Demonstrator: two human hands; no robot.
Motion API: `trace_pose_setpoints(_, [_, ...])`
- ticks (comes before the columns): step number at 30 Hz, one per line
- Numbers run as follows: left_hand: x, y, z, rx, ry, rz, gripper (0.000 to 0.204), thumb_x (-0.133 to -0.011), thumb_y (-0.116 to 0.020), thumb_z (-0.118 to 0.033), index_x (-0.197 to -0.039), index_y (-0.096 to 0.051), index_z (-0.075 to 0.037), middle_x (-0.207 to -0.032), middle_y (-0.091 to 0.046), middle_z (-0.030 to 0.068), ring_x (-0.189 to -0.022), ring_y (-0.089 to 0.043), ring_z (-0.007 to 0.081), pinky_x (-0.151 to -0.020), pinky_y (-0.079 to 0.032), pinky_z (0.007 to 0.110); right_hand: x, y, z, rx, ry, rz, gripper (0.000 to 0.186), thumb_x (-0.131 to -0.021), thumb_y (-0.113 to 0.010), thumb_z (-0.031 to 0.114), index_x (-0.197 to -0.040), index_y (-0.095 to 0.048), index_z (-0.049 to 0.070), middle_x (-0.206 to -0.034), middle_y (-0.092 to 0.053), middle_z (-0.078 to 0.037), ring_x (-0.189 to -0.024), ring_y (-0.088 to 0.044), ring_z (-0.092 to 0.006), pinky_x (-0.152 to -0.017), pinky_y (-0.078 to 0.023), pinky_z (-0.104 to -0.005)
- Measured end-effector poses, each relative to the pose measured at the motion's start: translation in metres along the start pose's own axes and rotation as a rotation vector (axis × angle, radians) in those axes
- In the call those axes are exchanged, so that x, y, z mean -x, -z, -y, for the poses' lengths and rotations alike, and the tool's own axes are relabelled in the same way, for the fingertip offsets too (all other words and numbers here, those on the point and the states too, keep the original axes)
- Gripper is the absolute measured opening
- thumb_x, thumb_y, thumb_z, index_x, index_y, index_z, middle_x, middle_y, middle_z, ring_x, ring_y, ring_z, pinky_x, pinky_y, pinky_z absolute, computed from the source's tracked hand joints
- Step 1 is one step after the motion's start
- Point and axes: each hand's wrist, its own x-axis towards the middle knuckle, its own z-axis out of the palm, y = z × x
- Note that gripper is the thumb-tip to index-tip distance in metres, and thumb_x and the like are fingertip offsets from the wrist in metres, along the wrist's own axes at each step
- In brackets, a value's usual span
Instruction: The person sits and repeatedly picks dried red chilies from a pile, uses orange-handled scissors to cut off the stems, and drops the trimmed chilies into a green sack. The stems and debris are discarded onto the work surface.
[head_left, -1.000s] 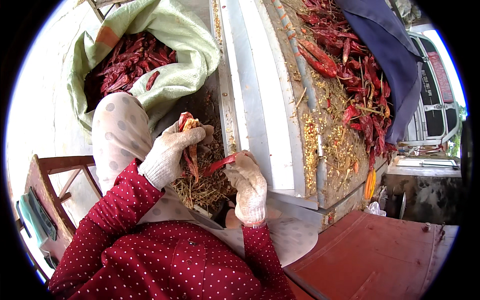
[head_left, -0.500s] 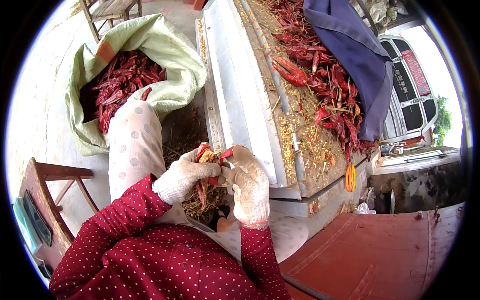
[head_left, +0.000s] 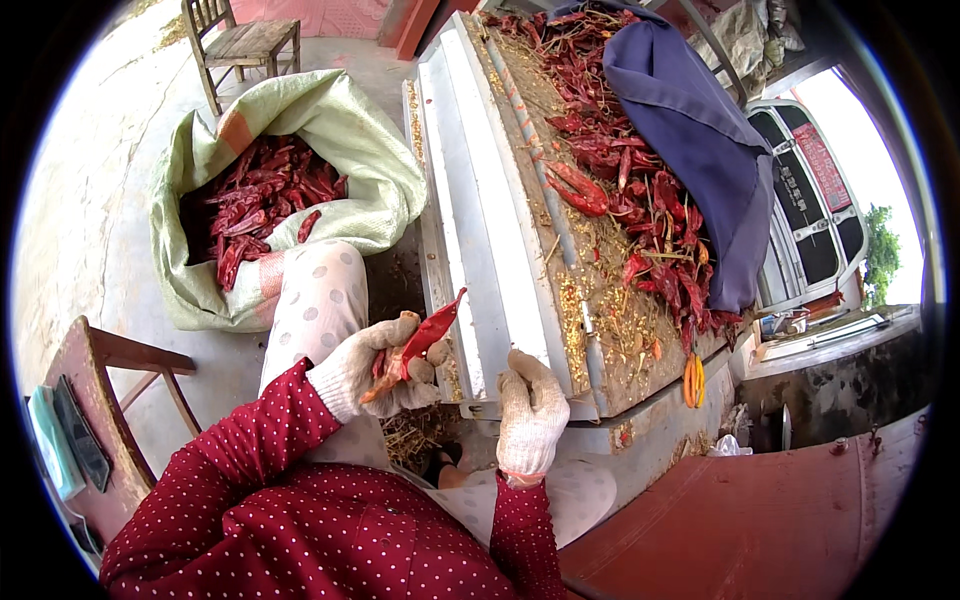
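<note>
My left hand (head_left: 365,368), in a knitted off-white glove, is closed around a dried red chili pepper (head_left: 435,326). The pod's bright red tip points up and right, and a paler, torn-looking part hangs below the fingers. My right hand (head_left: 532,420), gloved the same way, is apart from the pepper, beside the near end of a pale metal panel (head_left: 478,210). Its fingers are bent and drawn together; whatever they hold, if anything, is hidden. Dried chilies (head_left: 265,195) fill an open pale green woven sack (head_left: 375,205) beyond my knee.
More dried chilies (head_left: 660,220) lie along the dusty, seed-strewn bed (head_left: 625,330), partly under a dark blue cloth (head_left: 680,110). A wooden stool (head_left: 95,400) stands at left, with a phone (head_left: 82,430) on it. A red metal surface (head_left: 720,510) lies at lower right; a chair (head_left: 245,45) stands behind.
My hands were together on the pepper and have come apart. The right moved right, toward the panel's near end; the left keeps the pepper. The view has shifted slightly.
</note>
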Motion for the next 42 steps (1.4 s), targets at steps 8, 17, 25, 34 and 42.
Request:
trace_pose_setpoints(8, [0.04, -0.046, -0.16, -0.521, -0.584, -0.227, 0.054, -0.103, -0.051, -0.046, -0.132, -0.046, 0.0, -0.116, -0.064, 0.0205, -0.096, -0.068, 0.0342, -0.088, -0.056, 0.057, 0.005, -0.002, -0.006, 0.057, 0.031, 0.145, 0.024, -0.091, -0.065, -0.001, -0.114, -0.069, -0.006, -0.092, -0.07, -0.009, -0.076, -0.061, -0.0108, -0.069, -0.05, -0.024])
trace_pose_setpoints(17, [0.064, 0.01, -0.267, -0.545, -0.978, -0.572, 0.11, -0.089, -0.072, -0.05, -0.162, 0.004, -0.018, -0.167, 0.008, 0.022, -0.155, 0.0, 0.0399, -0.116, -0.022, 0.067, 0.009, -0.003, -0.014, 0.296, 0.053, 0.32, 0.02, -0.09, -0.068, 0.005, -0.108, -0.073, -0.002, -0.099, -0.073, -0.016, -0.09, -0.07, -0.0223, -0.085, -0.054, -0.0325])
trace_pose_setpoints(25, [0.076, 0.095, -0.21, -0.625, -0.755, -0.713, 0.015, -0.095, -0.063, -0.027, -0.09, -0.053, -0.018, -0.072, -0.046, -0.0027, -0.06, -0.047, 0.014, -0.057, -0.047, 0.033, -0.028, -0.035, -0.014, 0.284, -0.052, 0.323, 0.034, -0.09, -0.069, 0.01, -0.121, -0.066, -0.003, -0.094, -0.069, -0.012, -0.079, -0.065, -0.0175, -0.07, -0.054, -0.0301])
trace_pose_setpoints(34, [0.093, 0.159, -0.148, -0.114, -0.521, -0.593, 0.089, -0.085, -0.069, -0.067, -0.136, -0.043, 0.001, -0.102, -0.062, 0.0146, -0.075, -0.064, 0.0277, -0.07, -0.056, 0.05, -0.167, -0.197, -0.033, 0.261, -0.343, 0.335, 0.086, -0.079, -0.08, 0.031, -0.145, -0.043, -0.01, -0.127, -0.06, -0.021, -0.107, -0.06, -0.0274, -0.08, -0.054, -0.0352])
trace_pose_setpoints(42, [0.1, 0.15, -0.221, 0.147, -0.939, -0.8, 0.026, -0.104, -0.052, -0.028, -0.11, -0.067, -0.007, -0.105, -0.074, 0.0123, -0.088, -0.073, 0.0261, -0.069, -0.062, 0.042, -0.197, -0.262, -0.047, -0.044, -0.605, 0.314, 0.061, -0.087, -0.069, 0.031, -0.133, -0.056, -0.007, -0.137, -0.056, -0.025, -0.111, -0.065, -0.0367, -0.084, -0.057, -0.0455])
